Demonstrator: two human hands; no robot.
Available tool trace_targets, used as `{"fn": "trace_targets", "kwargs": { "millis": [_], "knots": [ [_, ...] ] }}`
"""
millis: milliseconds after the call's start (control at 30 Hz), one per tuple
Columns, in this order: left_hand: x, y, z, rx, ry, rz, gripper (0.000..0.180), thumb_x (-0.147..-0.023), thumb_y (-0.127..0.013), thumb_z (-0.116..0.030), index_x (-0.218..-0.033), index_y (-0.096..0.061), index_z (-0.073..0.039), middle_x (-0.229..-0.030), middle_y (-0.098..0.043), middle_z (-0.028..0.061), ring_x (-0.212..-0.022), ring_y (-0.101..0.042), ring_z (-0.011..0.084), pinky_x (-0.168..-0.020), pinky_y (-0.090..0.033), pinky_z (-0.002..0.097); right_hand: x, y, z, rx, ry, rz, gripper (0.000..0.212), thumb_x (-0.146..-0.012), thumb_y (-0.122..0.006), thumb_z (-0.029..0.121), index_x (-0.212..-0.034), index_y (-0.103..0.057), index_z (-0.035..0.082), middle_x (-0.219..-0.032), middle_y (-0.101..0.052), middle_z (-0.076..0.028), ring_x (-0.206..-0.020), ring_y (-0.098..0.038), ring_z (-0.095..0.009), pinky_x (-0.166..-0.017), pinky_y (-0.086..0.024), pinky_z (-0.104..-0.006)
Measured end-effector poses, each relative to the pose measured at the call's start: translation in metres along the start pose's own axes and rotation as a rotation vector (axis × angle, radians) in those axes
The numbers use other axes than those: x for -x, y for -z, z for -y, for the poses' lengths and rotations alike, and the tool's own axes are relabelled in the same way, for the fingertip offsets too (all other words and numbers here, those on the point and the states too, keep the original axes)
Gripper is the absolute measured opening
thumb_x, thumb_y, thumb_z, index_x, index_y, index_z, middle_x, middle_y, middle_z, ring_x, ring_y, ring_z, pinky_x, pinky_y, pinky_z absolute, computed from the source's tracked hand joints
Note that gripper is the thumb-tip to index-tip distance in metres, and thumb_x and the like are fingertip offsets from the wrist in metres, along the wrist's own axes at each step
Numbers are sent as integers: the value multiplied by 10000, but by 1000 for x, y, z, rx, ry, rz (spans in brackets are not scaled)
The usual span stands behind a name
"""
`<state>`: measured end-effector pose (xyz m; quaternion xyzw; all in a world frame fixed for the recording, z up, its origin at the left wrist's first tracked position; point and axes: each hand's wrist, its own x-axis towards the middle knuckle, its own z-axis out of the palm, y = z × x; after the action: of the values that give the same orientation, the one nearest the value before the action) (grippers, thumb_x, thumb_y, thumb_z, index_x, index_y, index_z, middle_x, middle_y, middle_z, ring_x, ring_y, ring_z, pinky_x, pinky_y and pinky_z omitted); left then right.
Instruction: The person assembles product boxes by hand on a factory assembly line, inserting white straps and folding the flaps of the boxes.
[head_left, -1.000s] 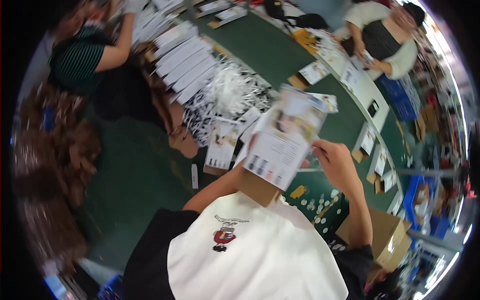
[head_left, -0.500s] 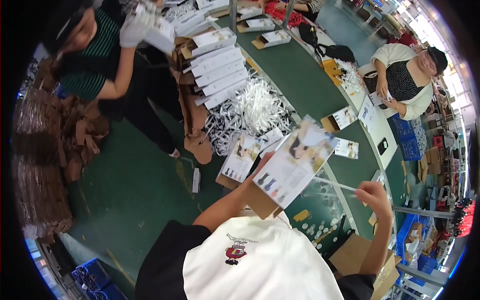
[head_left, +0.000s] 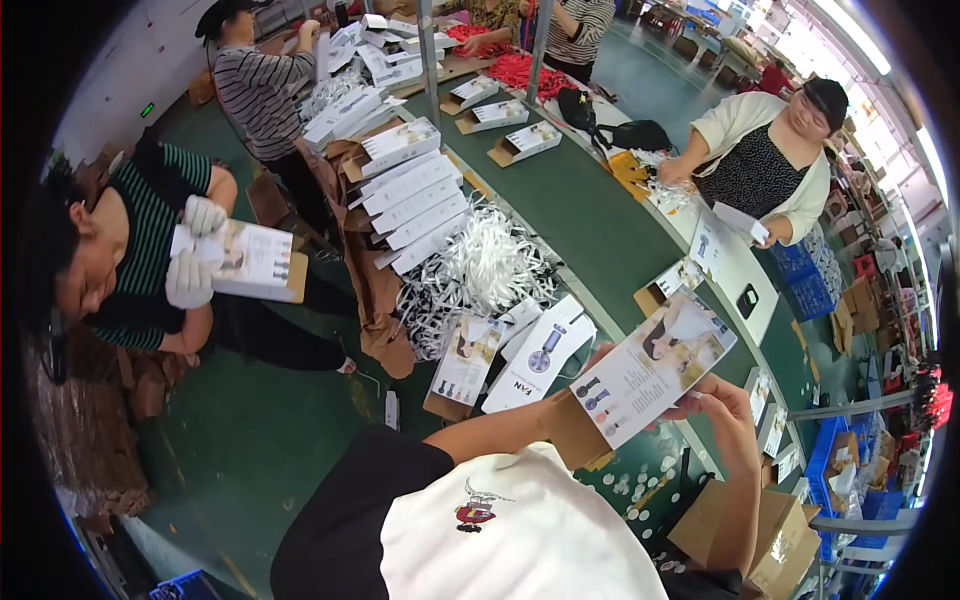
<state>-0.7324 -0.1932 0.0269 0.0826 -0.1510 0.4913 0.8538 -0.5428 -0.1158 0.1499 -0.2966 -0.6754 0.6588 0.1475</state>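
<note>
A white printed carton (head_left: 655, 370) with a brown open flap is tilted in front of me. My left hand (head_left: 592, 362) grips it from behind and the far side, mostly hidden by the carton. At its near right edge, my right hand (head_left: 722, 405) is closed in a pinch on a white strap, of which only a short bit shows by the fingertips. Just left of the carton lie a white box with a fan picture (head_left: 540, 350) and another printed carton (head_left: 468, 358). Beyond them spreads a heap of white and black straps (head_left: 495, 262).
White boxes (head_left: 415, 212) stand in a row past the straps. A green conveyor belt (head_left: 590, 210) runs alongside, with open cartons on it. A co-worker in gloves (head_left: 190, 280) holds a carton at left; another person (head_left: 760, 165) works across the belt. A brown cardboard box (head_left: 750, 530) stands at lower right.
My right hand has moved left to the carton's edge, and the strap stretched between them no longer shows at length. The carton has shifted right. The gloved co-worker has lowered a carton.
</note>
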Motion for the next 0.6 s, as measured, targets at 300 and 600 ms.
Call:
{"fn": "trace_targets", "kwargs": {
  "millis": [300,600],
  "knots": [
    [-55,84,17,110,-54,-138,776,-830,-510,-506,-1454,-368,-67,-1404,-480,185,-1232,-521,388,-993,-452,526,17,50,-22,273,10,-118,128,-849,-598,65,-776,-562,-34,-757,-578,-41,-710,-533,-121,-666,-427,-267],
    [-98,134,20,21,-185,-508,627,-863,-425,-398,-1312,-515,31,-1243,-612,205,-1095,-625,358,-1000,-472,453,47,100,-50,610,45,-193,106,-812,-676,47,-797,-591,-15,-634,-529,-82,-558,-484,-156,-532,-381,-285]
  ]
}}
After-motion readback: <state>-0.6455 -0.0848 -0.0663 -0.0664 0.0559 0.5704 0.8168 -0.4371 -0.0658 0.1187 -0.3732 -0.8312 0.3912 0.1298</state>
